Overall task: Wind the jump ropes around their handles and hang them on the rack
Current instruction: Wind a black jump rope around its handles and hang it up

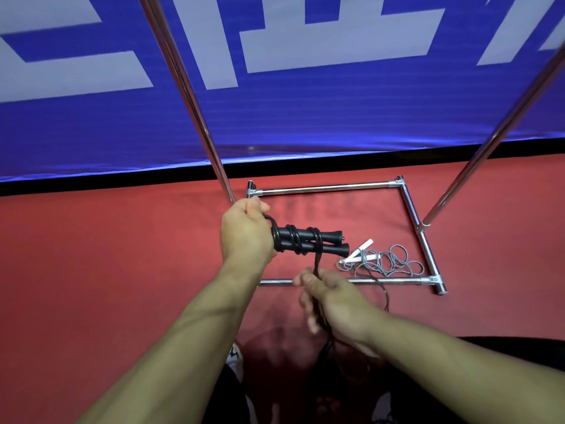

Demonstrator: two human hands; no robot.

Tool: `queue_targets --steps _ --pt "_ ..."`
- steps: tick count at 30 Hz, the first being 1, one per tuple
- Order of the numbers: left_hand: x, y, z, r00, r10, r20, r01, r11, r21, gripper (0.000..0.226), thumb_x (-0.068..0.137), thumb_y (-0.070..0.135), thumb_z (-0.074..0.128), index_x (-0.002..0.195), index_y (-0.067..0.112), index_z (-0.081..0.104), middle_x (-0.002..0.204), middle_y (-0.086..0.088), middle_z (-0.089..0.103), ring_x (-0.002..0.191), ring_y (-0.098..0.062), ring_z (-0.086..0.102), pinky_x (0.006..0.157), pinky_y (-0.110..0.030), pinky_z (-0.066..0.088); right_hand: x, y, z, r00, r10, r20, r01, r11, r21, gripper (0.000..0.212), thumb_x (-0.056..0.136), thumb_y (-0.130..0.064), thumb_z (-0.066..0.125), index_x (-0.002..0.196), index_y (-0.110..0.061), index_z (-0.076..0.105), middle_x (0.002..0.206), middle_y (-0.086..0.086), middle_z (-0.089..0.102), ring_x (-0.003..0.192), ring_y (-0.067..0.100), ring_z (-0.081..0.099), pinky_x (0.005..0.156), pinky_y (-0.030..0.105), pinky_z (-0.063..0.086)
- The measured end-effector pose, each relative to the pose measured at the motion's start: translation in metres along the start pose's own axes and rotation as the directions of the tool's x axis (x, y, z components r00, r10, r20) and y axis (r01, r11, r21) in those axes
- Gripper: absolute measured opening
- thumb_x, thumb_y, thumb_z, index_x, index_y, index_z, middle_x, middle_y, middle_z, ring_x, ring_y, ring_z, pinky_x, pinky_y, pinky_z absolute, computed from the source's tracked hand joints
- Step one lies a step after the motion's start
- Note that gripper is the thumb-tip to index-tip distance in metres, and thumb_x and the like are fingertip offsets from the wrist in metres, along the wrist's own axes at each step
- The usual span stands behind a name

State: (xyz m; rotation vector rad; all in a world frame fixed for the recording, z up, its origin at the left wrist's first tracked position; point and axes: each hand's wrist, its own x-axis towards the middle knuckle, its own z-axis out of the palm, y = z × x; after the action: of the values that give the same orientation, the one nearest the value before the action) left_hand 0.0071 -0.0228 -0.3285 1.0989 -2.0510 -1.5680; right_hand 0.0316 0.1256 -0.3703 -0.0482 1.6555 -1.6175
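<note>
The handles point(308, 240) and their rope point(316, 261) are black. At 3 o'clock lies a grey rope point(394, 264) with white handles point(362, 250). Floor point(107, 246) is red, rack point(409, 206) silver, banner point(275, 117) blue with pale shapes.

I see a black jump rope point(308, 241) held above the red floor, its two black handles lying side by side and pointing right. Black cord is wound around the pair in several loops, and a loose length drops straight down from them. A second rope, the grey jump rope point(388, 263), lies on the floor in a loose tangle, with its two white handles crossed at its left end. It sits inside the rectangular base of the chrome rack point(412, 209), whose two uprights rise out of view. The black cord's free end is blurred, so I cannot tell where it stops.
</note>
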Motion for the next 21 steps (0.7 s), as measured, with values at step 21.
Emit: queue_targets --steps 21 --pt "-0.009 0.009 -0.009 0.977 -0.196 0.081 0.206 0.966 -0.154 0.030 0.107 0.027 0.037 0.084 0.017 0.053 0.066 -0.008 0.052 0.024 -0.008 0.038 0.030 -0.015 0.026 0.007 -0.017 -0.013 0.795 -0.601 -0.084 0.514 0.741 -0.431 0.038 0.099 -0.032 0.038 0.080 -0.060 0.057 0.076 -0.029 0.055 0.077 -0.007 0.053 0.071 0.008 0.036"
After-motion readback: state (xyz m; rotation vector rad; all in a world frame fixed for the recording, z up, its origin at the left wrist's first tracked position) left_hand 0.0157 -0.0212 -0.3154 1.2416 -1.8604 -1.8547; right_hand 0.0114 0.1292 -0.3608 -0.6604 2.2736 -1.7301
